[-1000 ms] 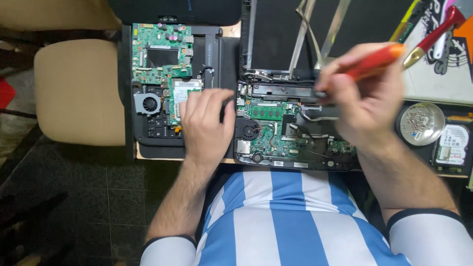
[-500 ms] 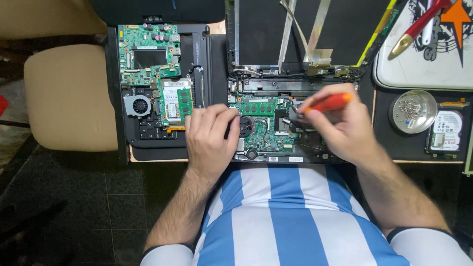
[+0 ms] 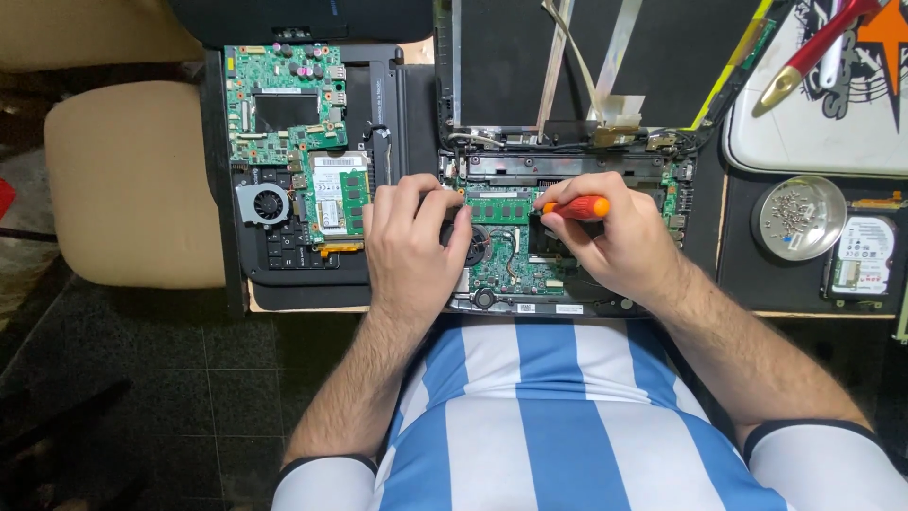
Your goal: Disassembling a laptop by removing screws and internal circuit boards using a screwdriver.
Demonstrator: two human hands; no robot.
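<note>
An opened laptop (image 3: 567, 308) lies in front of me with its green circuit board (image 3: 515, 260) bare and its screen lid (image 3: 530, 66) folded back. My left hand (image 3: 411, 241) rests flat on the left part of that board, fingers spread beside the round fan. My right hand (image 3: 615, 232) grips an orange-handled screwdriver (image 3: 579, 206), tip pointing left and down onto the board near a memory stick (image 3: 499, 210).
A second stripped laptop base (image 3: 293, 255) with a green board (image 3: 284, 104) and small fan (image 3: 262, 203) lies at the left. At right sit a metal dish of screws (image 3: 797, 218), a hard drive (image 3: 863, 257) and a white pad (image 3: 823, 114) with tools. A beige chair (image 3: 132, 189) stands left.
My right hand came down from the upper right with the screwdriver and set it onto the board. The left hand stayed on the board; the view shifted slightly.
</note>
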